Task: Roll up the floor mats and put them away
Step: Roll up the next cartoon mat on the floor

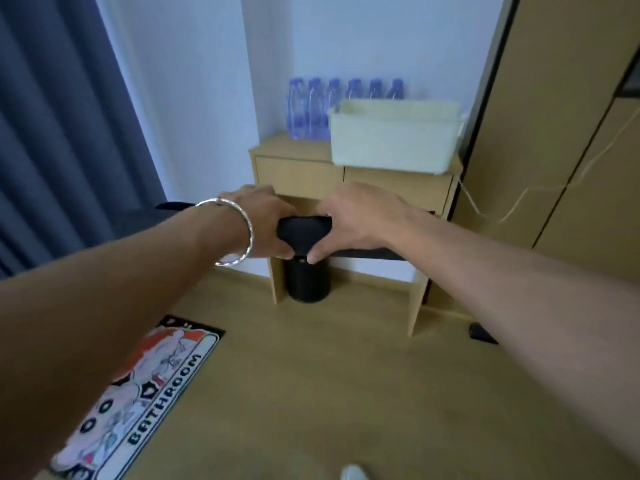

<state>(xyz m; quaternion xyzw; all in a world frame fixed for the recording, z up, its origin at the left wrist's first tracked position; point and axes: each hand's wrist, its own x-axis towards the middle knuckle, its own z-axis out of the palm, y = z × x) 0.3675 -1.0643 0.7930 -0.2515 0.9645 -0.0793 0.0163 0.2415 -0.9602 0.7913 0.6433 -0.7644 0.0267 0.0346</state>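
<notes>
A long black mat [304, 231], bundled up, hangs crosswise in front of a small wooden side table [298, 174]. My left hand [264, 226], with a silver bangle on the wrist, grips it from the left. My right hand [360, 220] grips it from the right, and the thumbs nearly meet in the middle. The mat's ends stick out past both hands. A second mat [138, 393], printed with cartoon figures and the word BATHROOM, lies flat on the wooden floor at the lower left, partly hidden by my left forearm.
A black cylinder [306, 284] stands on the floor under the side table. On the table are a cream plastic basket [393, 140] and several water bottles [311, 109]. A dark curtain [59, 133] hangs at the left, a wardrobe [554, 116] stands at the right.
</notes>
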